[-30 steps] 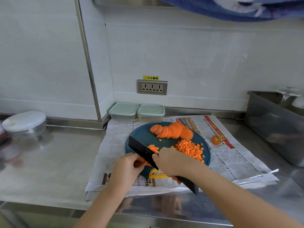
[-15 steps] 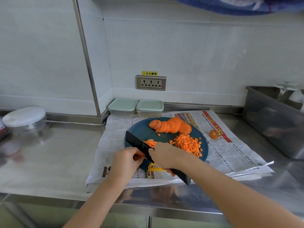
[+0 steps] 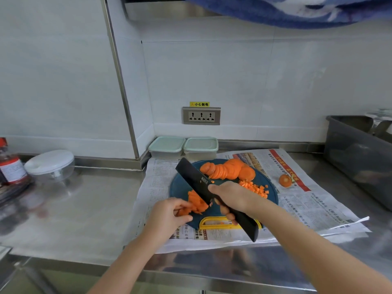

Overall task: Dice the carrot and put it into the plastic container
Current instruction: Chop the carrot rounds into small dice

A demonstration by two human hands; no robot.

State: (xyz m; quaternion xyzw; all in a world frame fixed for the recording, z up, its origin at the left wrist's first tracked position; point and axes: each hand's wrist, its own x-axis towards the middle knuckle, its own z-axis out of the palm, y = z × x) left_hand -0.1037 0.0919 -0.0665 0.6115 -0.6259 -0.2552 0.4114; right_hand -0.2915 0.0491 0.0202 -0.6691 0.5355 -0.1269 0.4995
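A round dark teal cutting board with a yellow handle lies on newspaper. Fanned carrot slices lie at its far side, and a heap of diced carrot sits to the right. My right hand grips a black knife, whose blade slants up to the left over a small stack of carrot strips. My left hand pinches that stack from the left. Two lidded plastic containers stand against the back wall.
A carrot end lies on the newspaper right of the board. A clear bowl with a white lid and a red-labelled bottle stand at the left. A steel tub stands at the right. The steel counter's edge runs in front.
The knife blade has lifted and swung up to the left, off the board. The carrot strips by my left hand are now uncovered. The camera has tilted slightly.
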